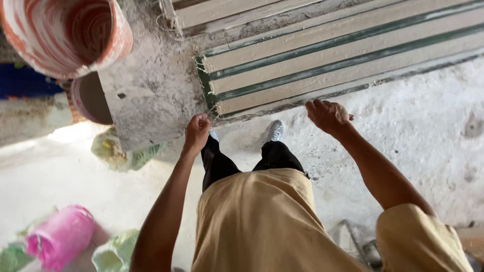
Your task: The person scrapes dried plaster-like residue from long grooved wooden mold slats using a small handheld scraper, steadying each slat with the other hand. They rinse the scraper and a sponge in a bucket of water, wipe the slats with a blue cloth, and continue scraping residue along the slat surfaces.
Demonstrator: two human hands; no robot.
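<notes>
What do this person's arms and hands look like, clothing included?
Both forearms are bare. The left hand and right hand wear no gloves; no rings or watch show. A loose tan short sleeve shows at the right upper arm.

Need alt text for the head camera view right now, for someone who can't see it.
Both hands, left hand and right hand, grip the near edge of a long ridged mould filled with pale plaster. A plaster-smeared orange bucket sits upper left; a pink container lies on the dusty floor.
</notes>
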